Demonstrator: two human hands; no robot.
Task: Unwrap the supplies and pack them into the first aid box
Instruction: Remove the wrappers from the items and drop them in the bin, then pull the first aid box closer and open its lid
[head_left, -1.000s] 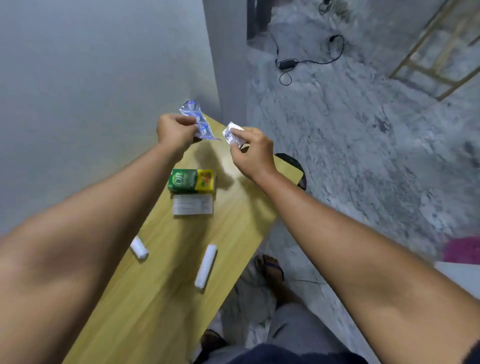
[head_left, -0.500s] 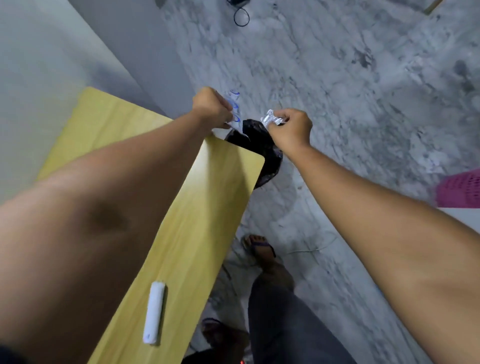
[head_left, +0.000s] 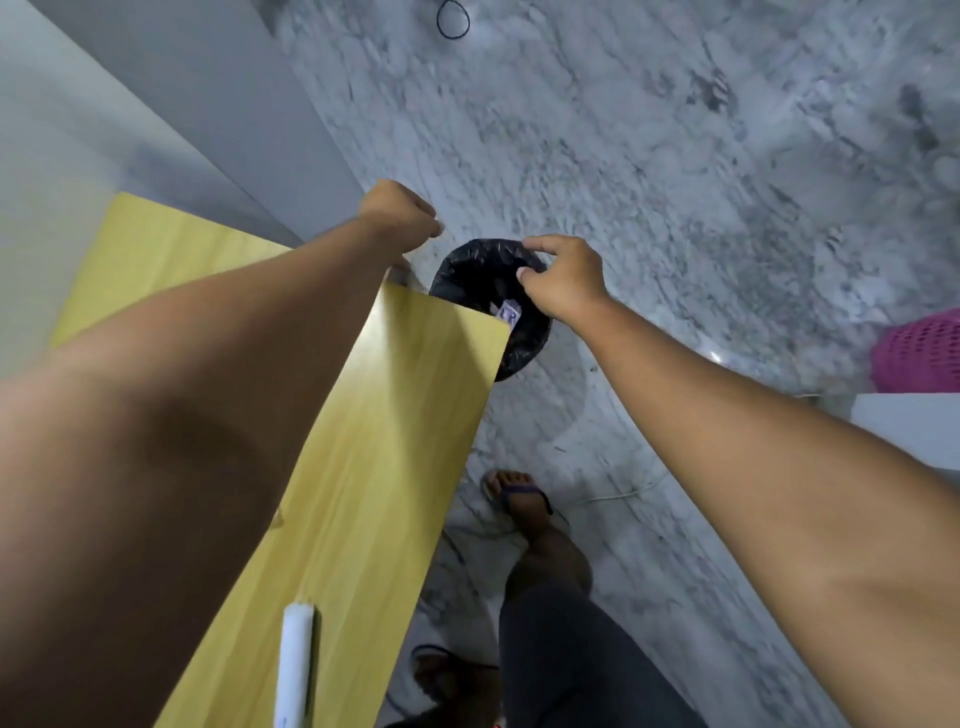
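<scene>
Crumpled wrapper (head_left: 508, 313) has dropped into bin (head_left: 524, 358); right hand (head_left: 558, 280) grip spread, left hand (head_left: 400, 215) clenched.

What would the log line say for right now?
stage: binning wrappers | left hand: closed, contents hidden | right hand: above black-lined round bin, nothing visible in fingers | white wrapped roll: on yellow wooden table
</scene>
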